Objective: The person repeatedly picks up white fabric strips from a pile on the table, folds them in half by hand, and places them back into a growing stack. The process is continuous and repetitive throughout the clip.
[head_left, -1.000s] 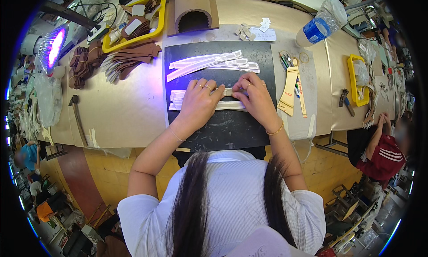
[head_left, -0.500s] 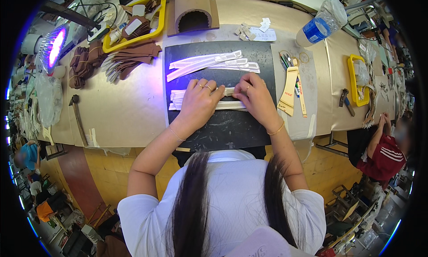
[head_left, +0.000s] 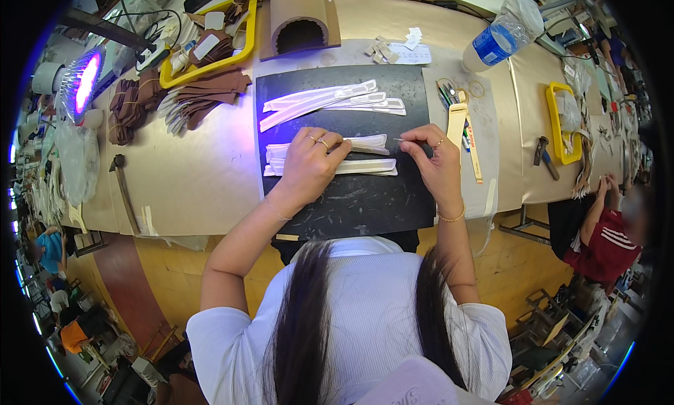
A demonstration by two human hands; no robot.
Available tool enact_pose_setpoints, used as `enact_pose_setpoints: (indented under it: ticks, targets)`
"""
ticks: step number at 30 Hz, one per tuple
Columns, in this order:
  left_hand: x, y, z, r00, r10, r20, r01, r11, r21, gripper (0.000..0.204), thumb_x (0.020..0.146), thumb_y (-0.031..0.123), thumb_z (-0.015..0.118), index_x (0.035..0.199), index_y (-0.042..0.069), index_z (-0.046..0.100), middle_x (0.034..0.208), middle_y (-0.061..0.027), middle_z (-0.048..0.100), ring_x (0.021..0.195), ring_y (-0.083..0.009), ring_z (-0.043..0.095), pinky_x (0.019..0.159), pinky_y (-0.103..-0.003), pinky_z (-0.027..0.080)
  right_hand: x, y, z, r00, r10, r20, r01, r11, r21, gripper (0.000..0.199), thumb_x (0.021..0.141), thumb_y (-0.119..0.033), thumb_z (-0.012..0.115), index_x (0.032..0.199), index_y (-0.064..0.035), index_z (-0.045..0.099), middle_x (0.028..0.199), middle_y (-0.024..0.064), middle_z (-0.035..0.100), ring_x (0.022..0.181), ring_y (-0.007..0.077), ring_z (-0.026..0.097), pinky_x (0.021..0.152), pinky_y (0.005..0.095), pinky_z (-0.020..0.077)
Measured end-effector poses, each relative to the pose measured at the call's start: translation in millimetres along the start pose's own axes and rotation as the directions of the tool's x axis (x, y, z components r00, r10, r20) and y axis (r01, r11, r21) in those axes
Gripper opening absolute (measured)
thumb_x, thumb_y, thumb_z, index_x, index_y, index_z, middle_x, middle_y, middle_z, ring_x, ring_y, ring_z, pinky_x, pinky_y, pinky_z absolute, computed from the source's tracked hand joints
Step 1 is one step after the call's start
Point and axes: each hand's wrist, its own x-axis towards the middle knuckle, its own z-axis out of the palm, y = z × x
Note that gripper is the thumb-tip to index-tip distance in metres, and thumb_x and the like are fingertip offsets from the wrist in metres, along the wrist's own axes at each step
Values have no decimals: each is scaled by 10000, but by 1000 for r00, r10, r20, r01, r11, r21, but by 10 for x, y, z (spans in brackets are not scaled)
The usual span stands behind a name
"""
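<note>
Hands working on white strips at mid-mat. Left hand (head_left: 309,168) is lying flat, fingers spread, pressing down on the near pair of white strips (head_left: 365,168); no clenched grip, just palm pressure. Right hand (head_left: 434,159) is pinching a thin needle-like tool (head_left: 406,140) between thumb and fingertips, tip pointing left toward the end of the upper strip of that pair. Compared with the earlier frames, the right hand is sitting further right, off the strips, so more of the strip ends is now showing; the left hand is staying put on the strips. Strips are lying across the middle of the black cutting mat (head_left: 351,201), running left to right. A second bunch of white strips (head_left: 330,100) is lying further back on the mat, fanned out, untouched and unchanged. Mat is resting on the tan worktop (head_left: 203,166). Right of the mat a wooden ruler-like tool (head_left: 456,121) is lying beside pens. Far right a plastic water bottle (head_left: 498,36) is lying on its side. Back left a yellow tray (head_left: 168,75) is holding brown pieces, with a stack of brown leather pieces (head_left: 203,96) just in front. Purple lamp (head_left: 83,82) is glowing at far left. Another person in a red top (head_left: 604,240) is sitting at the right edge.
</note>
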Motion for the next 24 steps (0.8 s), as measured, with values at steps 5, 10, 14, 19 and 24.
enact_pose_setpoints:
  ticks: [5, 10, 14, 19, 24]
  targets:
    - [3, -30, -15, 1000, 21, -2, -21, 1000, -2, 150, 769, 67, 721, 918, 68, 707, 882, -41, 668, 853, -230, 632, 757, -369, 496, -17, 29, 47, 998, 53, -47, -52, 999, 11, 108, 856, 33, 723, 959, 0, 708, 927, 67, 662, 819, 148, 639, 745, 256, 513]
    - [36, 0, -16, 998, -56, 40, 58, 997, -50, 124, 789, 79, 734, 907, 54, 707, 864, -57, 650, 819, -255, 625, 737, -366, 493, -10, 58, 54, 994, 78, -76, -75, 996, 51, 113, 865, 35, 711, 973, 0, 710, 961, 65, 658, 847, 146, 637, 768, 254, 514]
    - [25, -12, -16, 996, -60, 61, 64, 996, -63, 109, 798, 81, 743, 891, 50, 694, 860, -64, 637, 816, -260, 618, 724, -371, 487, -10, 54, 49, 993, 67, -95, -62, 997, 53, 116, 869, 23, 706, 982, -5, 713, 959, 68, 663, 802, 154, 646, 733, 267, 521]
    - [59, -10, -33, 994, -73, 82, 82, 990, -119, 109, 787, 65, 748, 848, 45, 660, 866, -80, 607, 841, -280, 601, 747, -385, 488, -25, 79, 47, 990, 97, -100, -90, 994, 67, 115, 891, -5, 698, 1004, -8, 717, 949, 66, 657, 814, 149, 639, 747, 263, 513]
    - [111, -49, -47, 988, -91, 123, 114, 972, -203, 127, 775, 27, 742, 837, 41, 632, 885, -86, 596, 876, -292, 589, 790, -396, 491, -25, 52, 45, 981, 159, -108, -145, 982, 124, 139, 906, -44, 707, 1041, -14, 722, 932, 58, 654, 805, 134, 624, 742, 255, 501]
